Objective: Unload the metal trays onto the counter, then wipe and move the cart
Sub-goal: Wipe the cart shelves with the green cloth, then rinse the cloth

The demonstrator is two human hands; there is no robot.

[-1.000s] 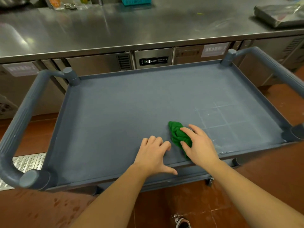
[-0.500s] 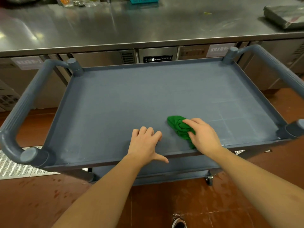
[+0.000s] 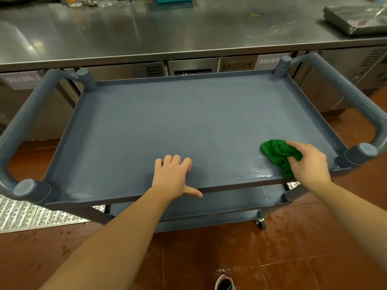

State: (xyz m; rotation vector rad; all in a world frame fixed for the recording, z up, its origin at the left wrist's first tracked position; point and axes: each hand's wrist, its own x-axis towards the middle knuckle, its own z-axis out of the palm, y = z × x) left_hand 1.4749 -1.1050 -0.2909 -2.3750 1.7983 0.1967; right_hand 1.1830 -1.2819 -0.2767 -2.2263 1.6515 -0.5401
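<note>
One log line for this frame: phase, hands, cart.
phase: wiping | left hand: rests on grey plastic cart, front edge | right hand: grips crumpled green cloth, near-right corner | surface: wet streak beside cloth

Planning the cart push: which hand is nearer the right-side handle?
Right. The right hand, gripping the green cloth, is just left of the handle's near post; the left hand rests at the front edge's middle.

Commercial kitchen: long steel counter (image 3: 146, 34) over undercounter fridges (image 3: 188, 68).
</note>
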